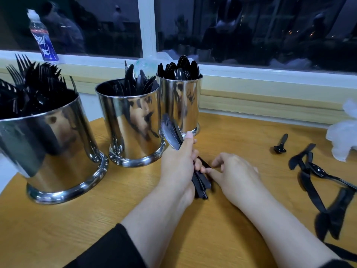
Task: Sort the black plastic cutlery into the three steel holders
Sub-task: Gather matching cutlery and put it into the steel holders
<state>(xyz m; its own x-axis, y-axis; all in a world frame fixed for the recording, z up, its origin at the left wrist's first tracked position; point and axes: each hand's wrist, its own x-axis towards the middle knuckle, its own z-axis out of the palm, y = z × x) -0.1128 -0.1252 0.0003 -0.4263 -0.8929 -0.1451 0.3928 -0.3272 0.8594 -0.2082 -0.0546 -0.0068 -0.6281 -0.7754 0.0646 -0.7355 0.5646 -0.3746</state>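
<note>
It looks like a canteen or café: steel holders (133,120) full of black plastic cutlery (34,84) stand on a wooden bench (96,219) by a dark window (251,26).

Warm indoor light from above falls evenly on the wooden surface (241,136), while the window (251,29) behind is dark and holds dim reflections. Bright glare and warped reflections streak the steel holders (133,120). Loose cutlery (326,207) at the right edge is smeared by blur, and the wide lens bends the sill.
</note>
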